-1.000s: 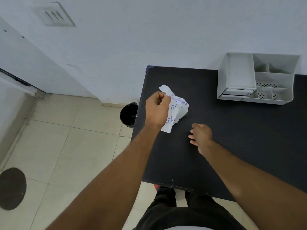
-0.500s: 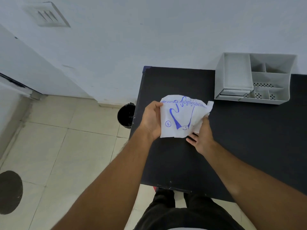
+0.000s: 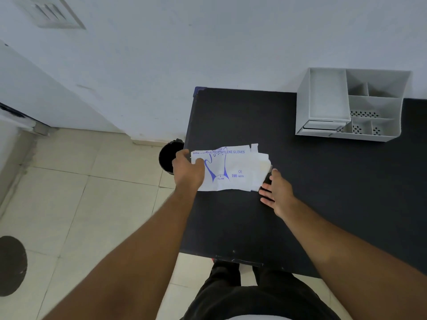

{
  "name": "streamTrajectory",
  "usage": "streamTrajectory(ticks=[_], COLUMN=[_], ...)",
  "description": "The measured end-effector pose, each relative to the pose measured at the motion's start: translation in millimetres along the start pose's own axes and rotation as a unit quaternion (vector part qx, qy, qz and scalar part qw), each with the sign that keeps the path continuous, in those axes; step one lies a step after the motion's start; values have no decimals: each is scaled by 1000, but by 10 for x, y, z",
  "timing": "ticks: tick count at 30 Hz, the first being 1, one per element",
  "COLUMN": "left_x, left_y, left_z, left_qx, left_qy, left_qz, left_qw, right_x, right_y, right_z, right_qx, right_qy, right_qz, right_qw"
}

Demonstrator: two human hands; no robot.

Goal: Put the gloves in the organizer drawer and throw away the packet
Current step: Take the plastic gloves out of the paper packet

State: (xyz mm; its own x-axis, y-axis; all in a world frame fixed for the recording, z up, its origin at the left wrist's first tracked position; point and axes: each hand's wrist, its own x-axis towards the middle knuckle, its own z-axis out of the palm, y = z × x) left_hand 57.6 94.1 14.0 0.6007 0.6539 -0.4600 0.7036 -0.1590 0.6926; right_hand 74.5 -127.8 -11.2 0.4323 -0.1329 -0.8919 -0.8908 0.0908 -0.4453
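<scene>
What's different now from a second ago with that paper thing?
The crumpled packet has been spread out flat. The left hand keeps its grip on the left end; the right hand came up to the right edge, fingers open. The organizer and bin stayed put.

Table (image 3: 323, 204) stands against the wall (image 3: 208, 54), floor (image 3: 80, 204) to its left. Organizer (image 3: 351, 105) sits on the table's far right part, at the wall, its drawer (image 3: 320, 128) low on its front left. Packet (image 3: 231, 168) lies on the table near its left edge, well apart from the organizer, nearer the person. Left hand (image 3: 188, 170) on the packet's left end; right hand (image 3: 278, 189) at its right end, on the table. Bin (image 3: 169, 157) on the floor just left of the table, behind the left hand.
</scene>
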Motion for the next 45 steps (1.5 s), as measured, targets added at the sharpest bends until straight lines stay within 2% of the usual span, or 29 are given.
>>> streamTrajectory(ticks=[3, 6, 8, 10, 12, 14, 17, 21, 26, 33, 40, 45], left_x=[-114, -245, -303, -332, -343, -340, -346, -354, -371, -349, -402, -391], left_y=[-114, -157, -173, -196, -207, -219, -176, -137, -118, -71, -125, -82], left_z=[126, 239, 311, 377, 437, 493, 600, 721, 836, 844, 852, 840], left_qx=[129, 230, 273, 285, 335, 385, 421, 433, 396, 400, 338, 390], left_qy=[55, 47, -20, -136, -220, -227, -229, -231, -194, -142, -173, -160], left_qz=[166, 270, 292, 277, 264, 271, 262, 240, 226, 232, 262, 277], left_qw=[976, 934, 916, 907, 877, 852, 838, 837, 869, 875, 887, 863], right_x=[29, 48, 51, 40, 43, 44, 71, 111, 152, 166, 215, 225], right_y=[-16, -18, -30, -50, -61, -60, -64, -56, -79, -109, -137, -155], right_z=[29, 31, 36, 48, 59, 71, 60, 56, 59, 30, 27, 51], right_qx=[-19, -32, -39, -48, -61, -70, -75, -74, -55, -32, -48, -71], right_qy=[11, 14, 13, 17, 22, 23, 10, -10, -58, -90, -81, -20], right_qz=[-2, -4, -5, -1, 3, 5, 11, 3, -10, -13, -13, -42], right_qw=[1000, 999, 999, 999, 998, 997, 997, 997, 997, 995, 995, 996])
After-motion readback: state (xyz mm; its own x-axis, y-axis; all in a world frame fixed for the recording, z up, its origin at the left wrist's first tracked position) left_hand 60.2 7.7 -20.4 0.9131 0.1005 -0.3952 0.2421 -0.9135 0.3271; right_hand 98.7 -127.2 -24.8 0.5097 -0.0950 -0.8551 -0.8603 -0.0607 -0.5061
